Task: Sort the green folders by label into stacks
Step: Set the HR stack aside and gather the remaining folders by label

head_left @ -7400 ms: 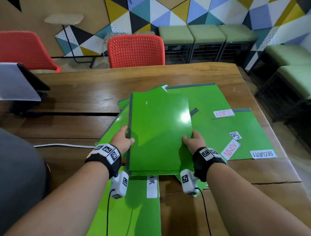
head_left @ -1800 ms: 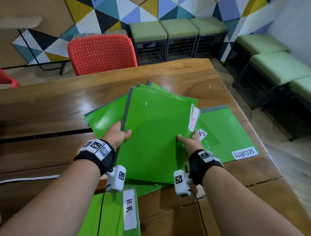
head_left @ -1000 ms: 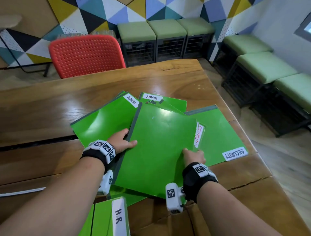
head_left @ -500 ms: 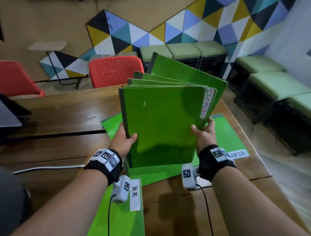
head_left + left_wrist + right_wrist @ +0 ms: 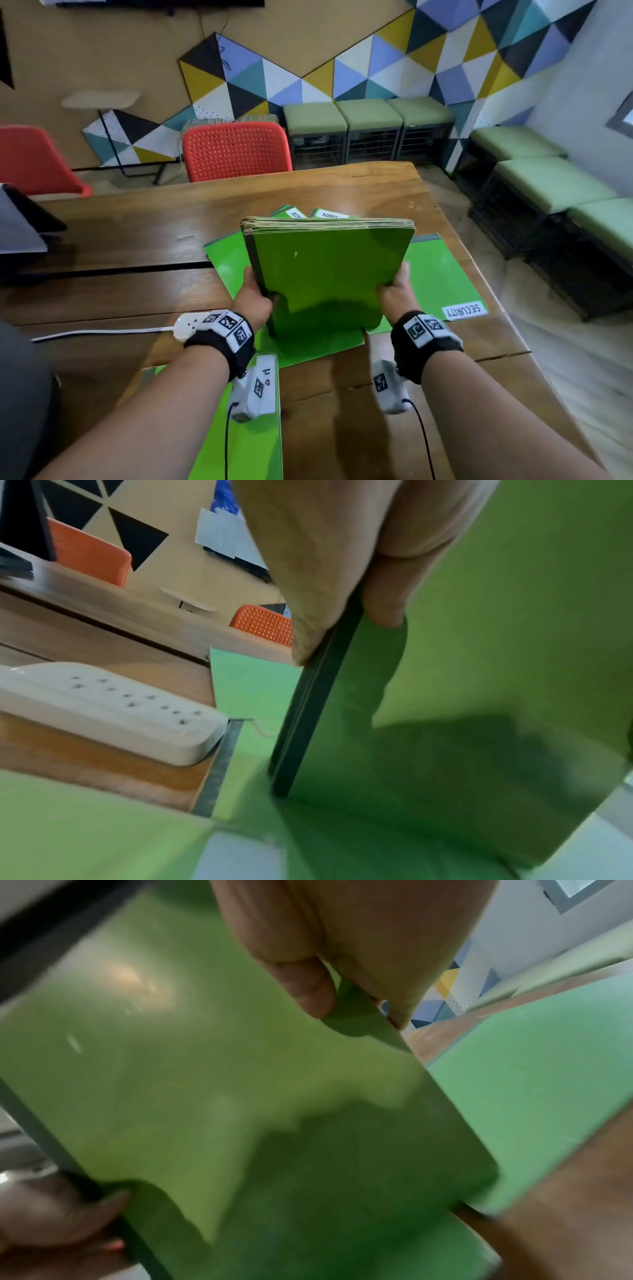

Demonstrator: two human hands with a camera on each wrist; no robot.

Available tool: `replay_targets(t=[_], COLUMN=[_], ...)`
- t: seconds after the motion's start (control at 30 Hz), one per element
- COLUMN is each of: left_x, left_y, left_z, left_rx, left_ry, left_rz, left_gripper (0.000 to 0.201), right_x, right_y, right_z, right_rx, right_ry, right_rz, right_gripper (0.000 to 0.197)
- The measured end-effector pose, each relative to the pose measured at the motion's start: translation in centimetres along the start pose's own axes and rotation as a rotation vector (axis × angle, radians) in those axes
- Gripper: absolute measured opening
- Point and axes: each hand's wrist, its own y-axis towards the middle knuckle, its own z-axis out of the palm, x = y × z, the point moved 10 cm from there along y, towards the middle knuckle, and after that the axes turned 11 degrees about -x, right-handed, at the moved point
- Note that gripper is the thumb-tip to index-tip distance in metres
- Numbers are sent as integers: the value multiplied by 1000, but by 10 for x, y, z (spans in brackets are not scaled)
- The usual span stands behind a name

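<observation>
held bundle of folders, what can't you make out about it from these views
- Labels of the held folders: head view shows only a plain cover and top edges.
- How many folders: edges too thin to count.
- Label on the near folder: left wrist camera covers it.
- Right hand fingers: behind the bundle; right wrist view blurred.

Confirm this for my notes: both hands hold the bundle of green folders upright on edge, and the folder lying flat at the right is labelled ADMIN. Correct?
Not quite. The flat folder at the right reads SECURITY, as the head view shows. The left hand and right hand do hold the bundle of green folders upright on edge.
</observation>
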Motion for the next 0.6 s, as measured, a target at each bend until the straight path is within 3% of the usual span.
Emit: replay_targets(t=[0.1,0.23,0.33,0.47,0.6], left_x=[7,-7,-21,-9,52], left_y=[-9,-2,2,-13,-50], left_z=[3,-3,-23,-56,-93], left_rx=[-38,-88,-141,-146,-16], left_ry=[165,286,386,517,731], left_rz=[-60,-51,-7,-44,-174], left_gripper=[61,41,30,29,40], right_x=[-23,-10,20,22,-20], right_y=[0,12,9,-18,-70], right_z=[2,-7,-13,6,45], right_rx=[-20,-49,-44,62,258], right_ry=[-240,-395,-421,-420,-559], right_rz=[-23,-28,-74,-33,46], right_gripper=[34,30,39,58,49])
